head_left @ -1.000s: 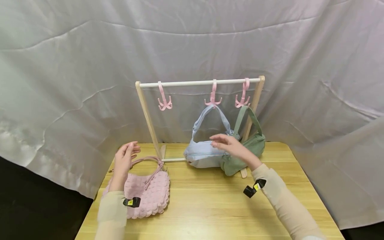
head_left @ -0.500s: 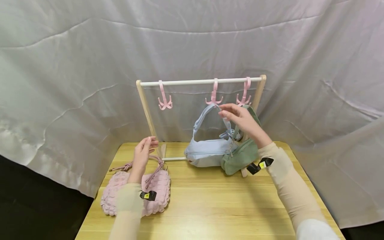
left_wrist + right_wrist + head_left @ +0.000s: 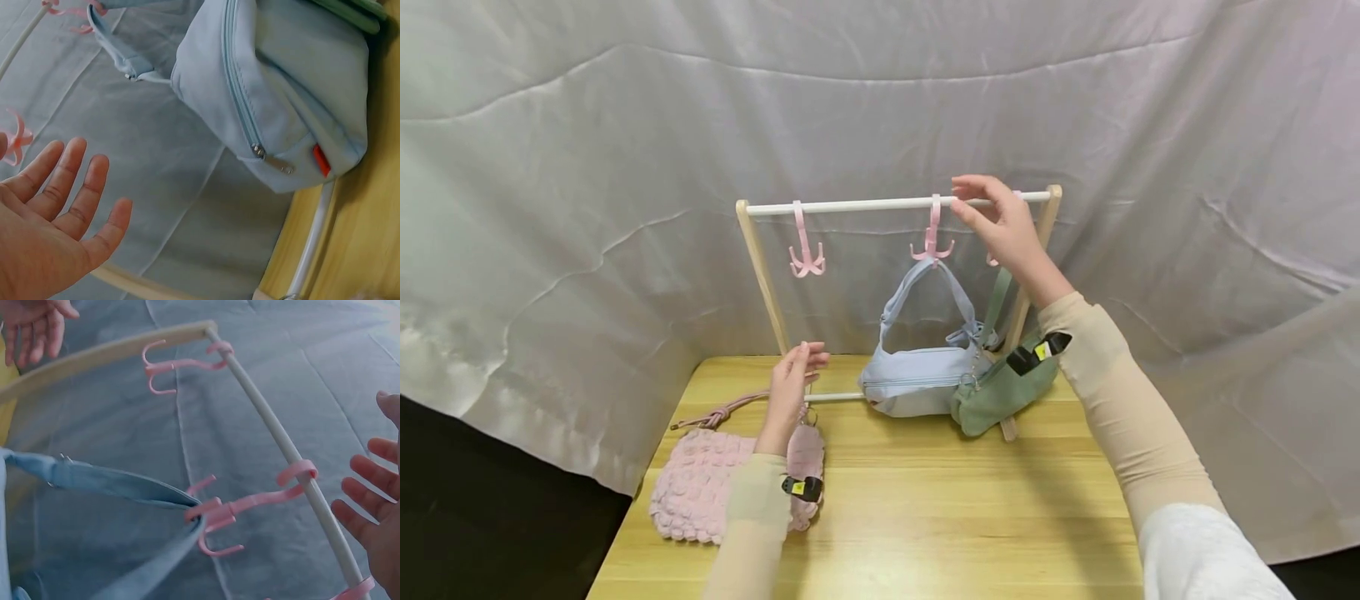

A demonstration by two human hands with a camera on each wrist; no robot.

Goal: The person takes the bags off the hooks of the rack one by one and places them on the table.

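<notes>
My right hand is raised by the white rod, between the middle and right pink hooks. Its fingers are slightly bent with nothing in them, and the right wrist view shows them beside the rod. From the middle pink hook hangs a light blue shoulder bag by its strap. My left hand is held over the pink quilted handbag, fingers loose and apart, holding nothing; it hides part of that bag's handle. The left pink hook carries nothing.
A green bag stands at the rack's right end, overlapping the blue bag; my right arm hides its upper strap and most of the right hook. Wooden posts hold the rod on the wooden table. A grey curtain surrounds it.
My right hand has risen from in front of the blue and green bags to the rod. My left hand has moved right across the pink handbag. The bags have stayed in place.
</notes>
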